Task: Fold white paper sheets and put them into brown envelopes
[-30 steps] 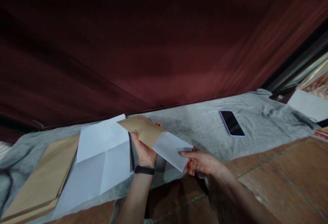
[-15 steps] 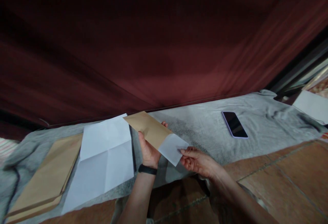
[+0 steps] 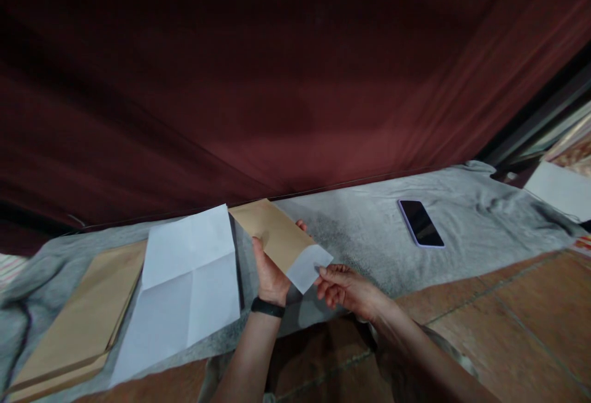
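A tan paper envelope (image 3: 277,227) lies tilted across my left hand (image 3: 271,275), whose thumb presses on its near side while fingertips show past the far edge. Out of the envelope's lower right end sticks part of a folded white paper (image 3: 307,269). My right hand (image 3: 347,289) pinches the outer corner of that paper between thumb and fingers. How much of the paper is inside the envelope is hidden.
Creased white sheets (image 3: 191,286) lie left of my hands on a grey cloth (image 3: 369,231). Farther left is a stack of tan envelopes (image 3: 87,311). A phone (image 3: 421,223) rests to the right. A dark red curtain (image 3: 295,101) hangs behind; tiled floor (image 3: 517,317) is in front.
The white paper has slid farther into the envelope, so less of it sticks out. My right hand has moved slightly left with it, toward my left hand.
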`<state>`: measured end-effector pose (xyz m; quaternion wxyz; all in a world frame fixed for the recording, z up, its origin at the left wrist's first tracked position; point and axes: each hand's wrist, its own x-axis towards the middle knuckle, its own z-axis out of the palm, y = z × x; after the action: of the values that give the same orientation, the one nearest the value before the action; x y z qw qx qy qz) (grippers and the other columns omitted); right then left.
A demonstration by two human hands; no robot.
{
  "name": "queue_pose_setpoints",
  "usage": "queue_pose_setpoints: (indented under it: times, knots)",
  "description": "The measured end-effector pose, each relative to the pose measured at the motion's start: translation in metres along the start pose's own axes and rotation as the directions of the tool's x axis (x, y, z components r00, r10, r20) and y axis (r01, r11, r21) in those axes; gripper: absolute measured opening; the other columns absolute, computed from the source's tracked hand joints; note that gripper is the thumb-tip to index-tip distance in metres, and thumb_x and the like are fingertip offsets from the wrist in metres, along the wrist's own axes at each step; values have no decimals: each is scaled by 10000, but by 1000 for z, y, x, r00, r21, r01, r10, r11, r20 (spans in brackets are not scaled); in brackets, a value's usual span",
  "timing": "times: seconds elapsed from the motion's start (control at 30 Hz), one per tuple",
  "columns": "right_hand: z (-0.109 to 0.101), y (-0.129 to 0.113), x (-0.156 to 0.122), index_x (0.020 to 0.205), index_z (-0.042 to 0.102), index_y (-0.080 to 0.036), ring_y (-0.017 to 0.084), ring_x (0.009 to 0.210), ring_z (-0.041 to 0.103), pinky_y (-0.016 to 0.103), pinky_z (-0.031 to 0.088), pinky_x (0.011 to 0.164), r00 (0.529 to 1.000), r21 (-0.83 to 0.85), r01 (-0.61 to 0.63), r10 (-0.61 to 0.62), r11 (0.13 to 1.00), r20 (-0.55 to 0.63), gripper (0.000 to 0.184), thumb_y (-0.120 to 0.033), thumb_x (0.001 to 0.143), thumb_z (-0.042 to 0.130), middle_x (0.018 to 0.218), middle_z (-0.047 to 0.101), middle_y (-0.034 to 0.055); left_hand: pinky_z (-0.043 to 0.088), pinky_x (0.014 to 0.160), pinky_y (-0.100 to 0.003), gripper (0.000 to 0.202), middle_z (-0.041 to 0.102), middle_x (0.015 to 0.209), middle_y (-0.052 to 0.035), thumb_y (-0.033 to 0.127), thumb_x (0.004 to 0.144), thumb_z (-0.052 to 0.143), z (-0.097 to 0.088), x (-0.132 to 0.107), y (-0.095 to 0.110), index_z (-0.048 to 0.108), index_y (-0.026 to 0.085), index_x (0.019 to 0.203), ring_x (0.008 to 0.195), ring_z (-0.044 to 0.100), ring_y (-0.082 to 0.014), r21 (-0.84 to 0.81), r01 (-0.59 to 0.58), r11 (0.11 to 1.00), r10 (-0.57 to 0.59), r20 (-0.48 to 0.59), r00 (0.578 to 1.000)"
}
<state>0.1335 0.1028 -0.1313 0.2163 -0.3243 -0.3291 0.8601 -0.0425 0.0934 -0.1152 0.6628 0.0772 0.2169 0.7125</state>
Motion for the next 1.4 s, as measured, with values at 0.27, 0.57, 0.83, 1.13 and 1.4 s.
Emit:
queue_pose_setpoints:
  times: [0.27, 0.57, 0.83, 1.13, 1.4]
  knots:
    - [5, -1, 1, 803, 720, -115, 83, 494, 600, 196, 441, 502, 998, -8, 40, -41, 999, -50, 463, -554, 707, 832, 654, 700, 31, 520, 994, -545, 782, 711, 1202, -160, 747, 786, 575, 1, 3, -8, 598, 187, 1331, 1259, 586, -374, -26, 20, 999, -22, -82, 996]
    - [6, 4, 12, 742, 684, -148, 110, 488, 574, 242, 437, 520, 981, -258, 143, -171, 956, -88, 579, -719, 669, 750, 593, 670, 23, 534, 946, -537, 840, 692, 1215, -193, 758, 792, 559, 2, 1, -11, 565, 144, 1365, 1142, 651, -358, -40, 44, 998, -48, -97, 994]
    - [2, 23, 23, 851, 610, -210, 105, 504, 512, 243, 382, 503, 919, -372, 259, -346, 892, -189, 477, -652, 732, 741, 597, 587, -42, 543, 944, -497, 867, 670, 1257, -199, 745, 781, 589, -1, 0, -19, 528, 154, 1411, 1142, 653, -343, -36, 97, 995, -99, -57, 993]
    - [2, 22, 25, 895, 513, -230, 100, 541, 499, 247, 394, 508, 844, -388, 305, -436, 870, -314, 431, -510, 721, 791, 729, 601, -40, 550, 912, -536, 887, 656, 1261, -252, 704, 815, 585, -5, 0, -25, 453, 124, 1473, 1119, 664, -374, -37, 108, 993, -109, -14, 994]
    - [1, 25, 27, 947, 506, -239, 174, 773, 622, 278, 476, 649, 801, -424, 311, -475, 851, -364, 415, -459, 735, 786, 890, 662, 14, 530, 954, -531, 875, 650, 1282, -243, 677, 833, 583, -6, 1, -29, 421, 129, 1495, 1153, 652, -365, -79, 124, 989, -126, -16, 992]
